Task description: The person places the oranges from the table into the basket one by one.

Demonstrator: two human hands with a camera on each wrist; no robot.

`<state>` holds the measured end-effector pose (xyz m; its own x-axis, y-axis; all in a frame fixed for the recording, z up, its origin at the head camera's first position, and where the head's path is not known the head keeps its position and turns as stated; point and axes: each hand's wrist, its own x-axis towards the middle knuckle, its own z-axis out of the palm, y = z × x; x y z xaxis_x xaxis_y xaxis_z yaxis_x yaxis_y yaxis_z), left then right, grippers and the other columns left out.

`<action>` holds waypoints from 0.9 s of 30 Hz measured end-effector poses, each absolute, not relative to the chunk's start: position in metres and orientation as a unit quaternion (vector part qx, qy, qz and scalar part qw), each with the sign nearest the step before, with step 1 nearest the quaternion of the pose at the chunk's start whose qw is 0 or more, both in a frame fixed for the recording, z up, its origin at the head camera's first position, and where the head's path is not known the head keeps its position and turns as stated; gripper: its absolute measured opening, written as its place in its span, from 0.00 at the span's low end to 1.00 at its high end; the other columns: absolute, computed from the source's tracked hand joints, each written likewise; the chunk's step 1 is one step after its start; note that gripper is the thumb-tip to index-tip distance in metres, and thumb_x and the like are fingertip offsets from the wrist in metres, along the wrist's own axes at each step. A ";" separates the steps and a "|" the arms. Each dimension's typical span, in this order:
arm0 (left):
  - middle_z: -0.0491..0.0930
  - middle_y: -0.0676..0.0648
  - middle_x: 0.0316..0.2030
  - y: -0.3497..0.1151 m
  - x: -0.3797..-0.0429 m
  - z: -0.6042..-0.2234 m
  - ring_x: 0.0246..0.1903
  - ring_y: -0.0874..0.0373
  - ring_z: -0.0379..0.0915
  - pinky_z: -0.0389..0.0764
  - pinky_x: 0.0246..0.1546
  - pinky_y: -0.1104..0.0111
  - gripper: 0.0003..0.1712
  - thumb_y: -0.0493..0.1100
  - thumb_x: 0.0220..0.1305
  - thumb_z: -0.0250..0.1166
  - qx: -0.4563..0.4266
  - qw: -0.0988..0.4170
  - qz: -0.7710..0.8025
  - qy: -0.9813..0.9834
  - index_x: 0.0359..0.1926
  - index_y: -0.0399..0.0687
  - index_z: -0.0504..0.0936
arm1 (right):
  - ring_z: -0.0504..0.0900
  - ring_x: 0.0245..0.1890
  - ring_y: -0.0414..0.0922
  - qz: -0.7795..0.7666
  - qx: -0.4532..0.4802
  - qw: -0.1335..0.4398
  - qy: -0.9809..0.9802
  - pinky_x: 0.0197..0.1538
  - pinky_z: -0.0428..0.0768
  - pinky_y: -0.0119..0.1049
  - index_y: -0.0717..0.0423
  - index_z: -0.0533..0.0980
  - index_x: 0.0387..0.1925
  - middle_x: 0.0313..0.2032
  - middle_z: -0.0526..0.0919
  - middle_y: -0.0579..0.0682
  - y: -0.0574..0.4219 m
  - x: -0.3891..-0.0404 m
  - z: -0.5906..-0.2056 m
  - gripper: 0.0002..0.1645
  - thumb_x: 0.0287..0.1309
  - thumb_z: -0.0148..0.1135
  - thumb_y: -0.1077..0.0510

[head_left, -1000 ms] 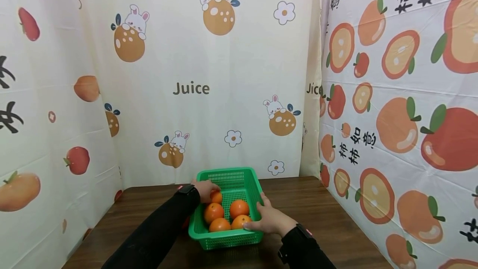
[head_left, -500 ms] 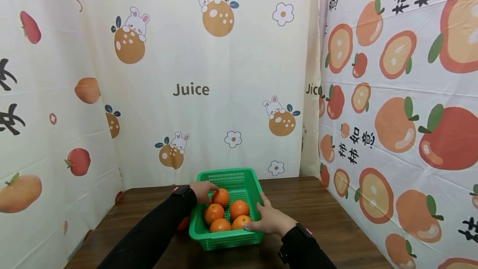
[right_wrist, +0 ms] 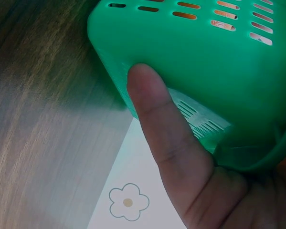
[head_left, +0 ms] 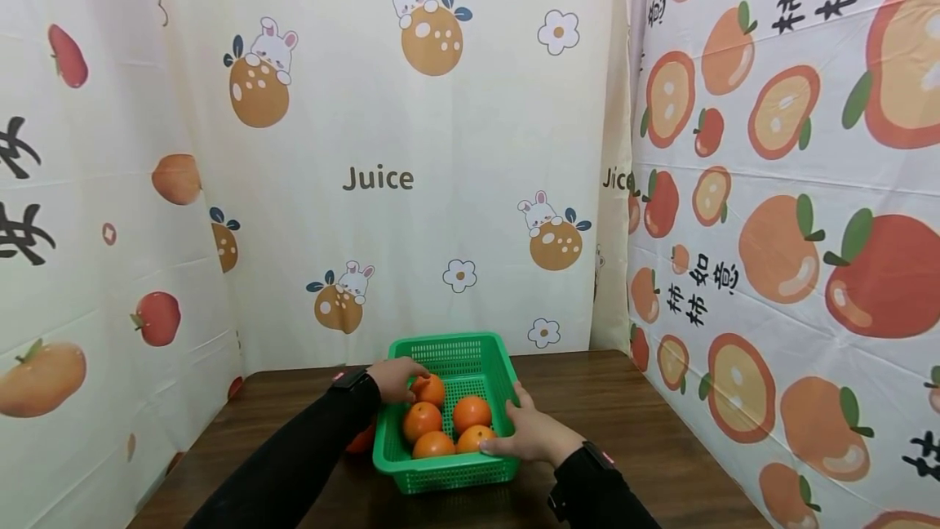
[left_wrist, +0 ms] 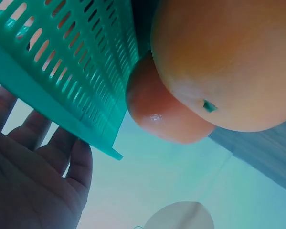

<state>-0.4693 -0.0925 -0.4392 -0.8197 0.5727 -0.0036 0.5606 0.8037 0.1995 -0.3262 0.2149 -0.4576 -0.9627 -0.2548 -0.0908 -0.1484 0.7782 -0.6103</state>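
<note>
A green plastic basket (head_left: 481, 345) stands on the table with several oranges inside. My left hand (head_left: 394, 380) reaches over its left rim, fingers loosely extended beside the back-left orange (head_left: 429, 390); contact is unclear. In the left wrist view the fingers (left_wrist: 59, 148) show past the basket's rim. My right hand (head_left: 536, 431) holds the basket's right side near the front corner, thumb over the rim by the front-right orange (head_left: 476, 437). In the right wrist view one finger (right_wrist: 154, 109) lies straight along the outer wall.
Outside the basket, partly under the left forearm, lies an orange-red fruit (head_left: 362, 439). The left wrist view shows a large round fruit (left_wrist: 228, 62) close up and a second one (left_wrist: 162, 109) behind it. Printed curtains (head_left: 470, 121) surround the brown wooden table (head_left: 587, 398).
The left hand has drawn back slightly to the left, uncovering more of the back-left orange, which shifted right and then a little back left. The right hand keeps its place on the basket.
</note>
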 end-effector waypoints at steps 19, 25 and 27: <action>0.83 0.42 0.61 -0.126 -0.433 -0.443 0.64 0.40 0.76 0.78 0.68 0.43 0.22 0.38 0.67 0.73 0.337 -0.032 0.149 0.929 0.61 0.45 0.87 | 0.73 0.71 0.67 -0.308 -0.106 0.087 0.942 0.68 0.76 0.66 0.64 0.60 0.81 0.87 0.34 0.59 0.213 -0.326 -0.457 0.65 0.59 0.73 0.28; 0.83 0.43 0.60 -0.133 -0.419 -0.449 0.62 0.42 0.78 0.81 0.65 0.44 0.18 0.39 0.69 0.71 0.344 -0.059 0.170 0.922 0.59 0.45 0.88 | 0.73 0.71 0.67 -0.303 -0.104 0.088 0.943 0.68 0.76 0.66 0.65 0.61 0.80 0.86 0.34 0.59 0.212 -0.325 -0.457 0.64 0.59 0.73 0.28; 0.83 0.42 0.60 -0.135 -0.415 -0.452 0.62 0.42 0.78 0.81 0.64 0.43 0.17 0.39 0.69 0.72 0.344 -0.065 0.175 0.920 0.58 0.47 0.89 | 0.73 0.71 0.67 -0.303 -0.104 0.088 0.943 0.68 0.75 0.67 0.65 0.61 0.80 0.86 0.34 0.60 0.212 -0.325 -0.456 0.65 0.59 0.73 0.28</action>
